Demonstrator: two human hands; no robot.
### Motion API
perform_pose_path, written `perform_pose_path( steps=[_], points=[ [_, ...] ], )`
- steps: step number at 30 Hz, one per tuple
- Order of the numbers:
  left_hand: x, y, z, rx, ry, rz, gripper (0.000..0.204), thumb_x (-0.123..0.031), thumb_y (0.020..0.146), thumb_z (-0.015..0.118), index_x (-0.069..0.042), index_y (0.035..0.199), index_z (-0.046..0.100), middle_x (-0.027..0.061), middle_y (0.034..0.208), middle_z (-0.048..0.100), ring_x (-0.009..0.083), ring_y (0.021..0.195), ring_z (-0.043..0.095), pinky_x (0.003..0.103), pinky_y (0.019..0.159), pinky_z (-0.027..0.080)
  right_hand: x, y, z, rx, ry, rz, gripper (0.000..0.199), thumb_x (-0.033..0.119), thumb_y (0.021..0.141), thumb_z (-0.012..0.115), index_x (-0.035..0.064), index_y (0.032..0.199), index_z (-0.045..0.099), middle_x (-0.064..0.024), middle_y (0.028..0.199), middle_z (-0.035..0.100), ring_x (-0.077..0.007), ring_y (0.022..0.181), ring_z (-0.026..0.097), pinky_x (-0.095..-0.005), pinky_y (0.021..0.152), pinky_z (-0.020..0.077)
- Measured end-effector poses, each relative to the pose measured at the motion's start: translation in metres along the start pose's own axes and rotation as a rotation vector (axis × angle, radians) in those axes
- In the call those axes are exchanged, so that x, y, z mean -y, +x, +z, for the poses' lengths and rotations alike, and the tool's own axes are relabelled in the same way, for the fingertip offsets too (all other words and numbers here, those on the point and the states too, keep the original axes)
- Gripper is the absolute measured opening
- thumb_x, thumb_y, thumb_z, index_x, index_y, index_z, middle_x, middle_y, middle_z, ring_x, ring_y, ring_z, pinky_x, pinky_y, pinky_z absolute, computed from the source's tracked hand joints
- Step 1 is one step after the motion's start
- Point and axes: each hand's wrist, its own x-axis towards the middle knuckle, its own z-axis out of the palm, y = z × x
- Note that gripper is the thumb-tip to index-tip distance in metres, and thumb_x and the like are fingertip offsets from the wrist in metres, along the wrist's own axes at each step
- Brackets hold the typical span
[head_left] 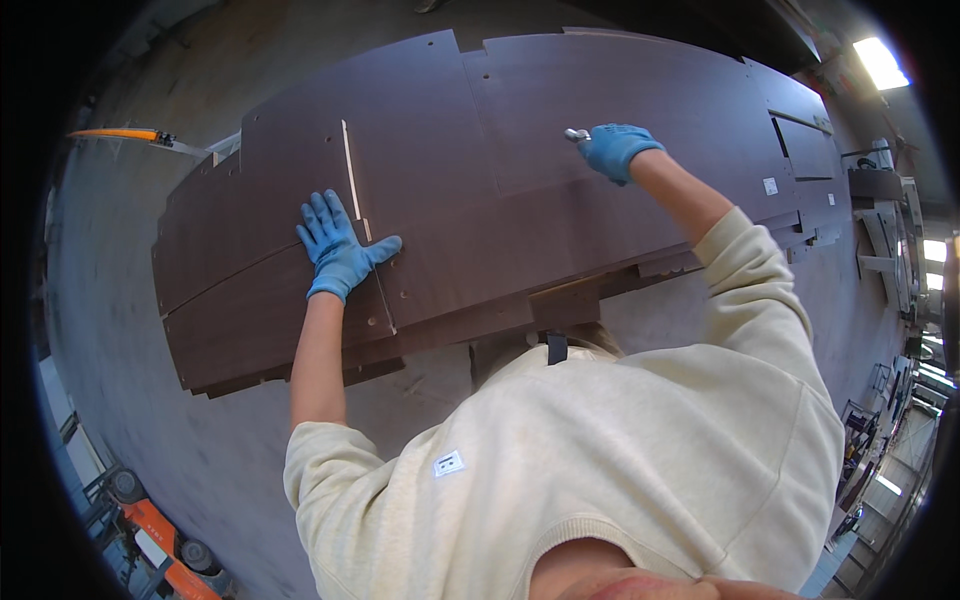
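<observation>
Dark brown wooden panels [440, 130] lie stacked flat in front of me, several overlapping with cut notches and drilled holes. My left hand [338, 250], in a blue glove, lies flat and spread on a panel beside a pale narrow slot [350, 170]. My right hand [615, 150], also blue-gloved, is closed around a small silver metal piece [576, 134] held against the upper panel. I wear a cream sweatshirt that fills the lower part of the view.
A grey concrete floor [130, 330] surrounds the stack. An orange pallet truck [160, 545] stands at the lower left. An orange-handled tool [130, 134] lies at the upper left. Shelving and more brown parts [880, 210] line the right side.
</observation>
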Motion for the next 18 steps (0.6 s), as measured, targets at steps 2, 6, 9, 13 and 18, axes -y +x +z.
perform_pose_path(
  steps=[2,6,9,13,18],
  points=[
    [0.0,-0.002,-0.002,0.005,-0.003,-0.01,0.158,-0.096,0.069,0.067,-0.003,0.171,-0.01,0.0281,0.178,-0.009,0.0453,0.164,-0.014,0.062,0.13,-0.007,0.011,-0.005,0.006,0.104,0.225,-0.09,0.056,0.049,0.112,0.04,0.0026,0.107,0.072,-0.0103,0.081,0.074,-0.0184,0.063,0.067,-0.0364,0.062,0.0574],
    [-0.007,-0.002,-0.018,0.015,0.007,0.011,0.151,-0.095,0.072,0.066,-0.003,0.171,-0.002,0.0272,0.178,-0.003,0.0434,0.165,-0.01,0.063,0.13,-0.003,-0.007,-0.013,0.026,0.067,0.729,0.004,0.058,0.057,0.111,0.046,0.0034,0.118,0.068,-0.0115,0.085,0.075,-0.0138,0.057,0.063,-0.0307,0.054,0.0528],
    [-0.046,-0.002,-0.029,-0.104,-0.037,0.262,0.13,-0.087,0.082,0.064,-0.005,0.171,0.017,0.0253,0.178,0.008,0.0415,0.166,0.002,0.062,0.131,0.005,-0.042,-0.022,0.065,-0.144,1.28,0.072,0.06,0.061,0.11,0.046,0.0056,0.118,0.066,-0.0095,0.085,0.076,-0.0108,0.051,0.058,-0.0259,0.047,0.0466],
    [-0.163,0.013,-0.011,-0.209,-0.292,0.945,0.088,-0.067,0.097,0.061,-0.01,0.161,0.045,0.02,0.172,0.034,0.0401,0.161,0.028,0.055,0.131,0.02,-0.07,-0.023,0.117,-0.033,1.382,0.212,0.061,0.061,0.109,0.048,0.0045,0.124,0.066,-0.0092,0.086,0.076,-0.0104,0.053,0.059,-0.0281,0.05,0.0493],
    [-0.241,0.131,-0.03,-0.033,-0.833,0.742,0.06,-0.056,0.103,0.056,-0.008,0.139,0.062,0.0176,0.143,0.064,0.0365,0.134,0.059,0.05,0.113,0.045,-0.079,-0.026,0.13,-0.03,1.525,0.09,0.06,0.059,0.109,0.051,0.0047,0.13,0.064,-0.0116,0.095,0.078,-0.0091,0.056,0.061,-0.0249,0.051,0.0498]
  ],
)
